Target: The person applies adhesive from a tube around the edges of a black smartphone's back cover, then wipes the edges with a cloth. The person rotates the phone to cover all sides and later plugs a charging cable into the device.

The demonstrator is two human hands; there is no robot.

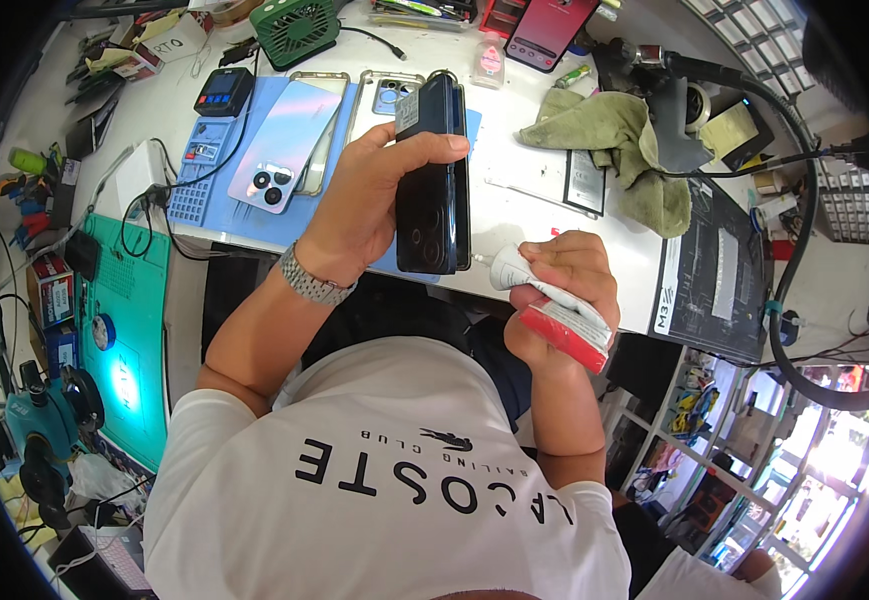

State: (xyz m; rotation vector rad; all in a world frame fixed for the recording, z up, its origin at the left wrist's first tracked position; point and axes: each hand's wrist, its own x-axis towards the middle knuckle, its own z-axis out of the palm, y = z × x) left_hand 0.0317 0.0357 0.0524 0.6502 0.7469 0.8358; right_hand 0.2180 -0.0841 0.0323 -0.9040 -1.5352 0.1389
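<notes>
Upright over the near edge of the white table, a dark phone [423, 222] is gripped in my left hand [379, 185], whose thumb lies across its face. A narrow gap runs along the phone's right side, between its back and another dark layer. My right hand [579, 265] is closed round a soft white tube of glue [516, 270] with a red end. Its thin nozzle points left at the phone's lower right edge; I cannot tell whether it touches. On a blue mat [282, 232] behind my left wrist lies a pale iridescent phone [294, 135] with a round-lensed camera block.
A green fan [296, 35], a small black device with a screen [224, 92] and a pink-screened phone [551, 30] stand toward the back. At the right are a green cloth [604, 130], a black flat box [719, 270] and a thick black hose [804, 190]. Cables cross the left side.
</notes>
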